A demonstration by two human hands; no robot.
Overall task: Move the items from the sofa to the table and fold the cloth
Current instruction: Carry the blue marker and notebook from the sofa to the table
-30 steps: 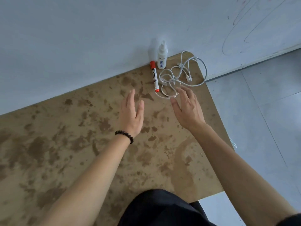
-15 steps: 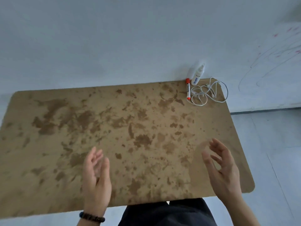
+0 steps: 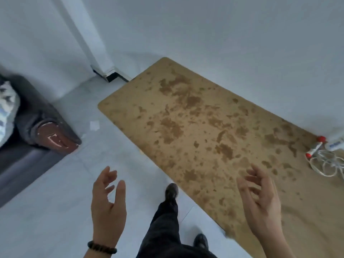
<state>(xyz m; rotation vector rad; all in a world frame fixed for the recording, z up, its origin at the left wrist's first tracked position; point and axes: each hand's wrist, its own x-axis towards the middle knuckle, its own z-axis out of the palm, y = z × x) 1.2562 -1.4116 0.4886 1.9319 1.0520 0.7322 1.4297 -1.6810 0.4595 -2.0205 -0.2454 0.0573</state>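
Head turns left: sofa (image 3: 37,127) now in sight, far left, cloth (image 3: 7,108) on it. On table (image 3: 186,127), right: pen (image 3: 314,148), cord (image 3: 327,164). Empty left hand (image 3: 108,207), right hand (image 3: 260,200), fingers wide. Likely next: cloth.

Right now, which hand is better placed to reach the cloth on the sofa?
Left, probably. The left hand is open over the floor on the sofa side, nearer the cloth. The right hand is open above the table, farther from it.
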